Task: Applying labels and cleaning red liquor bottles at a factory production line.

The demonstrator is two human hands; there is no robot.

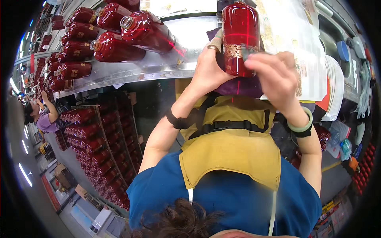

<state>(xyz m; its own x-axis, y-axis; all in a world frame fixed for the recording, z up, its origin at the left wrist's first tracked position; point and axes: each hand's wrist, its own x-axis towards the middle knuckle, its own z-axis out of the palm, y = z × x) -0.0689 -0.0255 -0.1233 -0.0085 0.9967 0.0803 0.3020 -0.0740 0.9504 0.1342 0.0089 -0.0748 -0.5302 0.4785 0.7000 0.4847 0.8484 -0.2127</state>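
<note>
A dark red glass bottle (241,29) lies in front of me, its neck away from me. My left hand (210,65) grips its lower left side, the fingers partly hidden behind the glass. Around the bottle runs a gold patterned band (234,50). My right hand (278,75) is closed at the bottle's right side. Its fingertips pinch a small grey-green flat piece (249,50) against the band; the exact kind is unclear. Red light lines cross the glass. Beneath the bottle is a purple cloth (242,88).
Several red bottles (145,31) stand on the metal bench (186,35) to the left. Sheets with gold patterns (309,51) lie at the right. Crates of red bottles (89,142) fill the floor at the left, where a person in purple (47,121) works.
</note>
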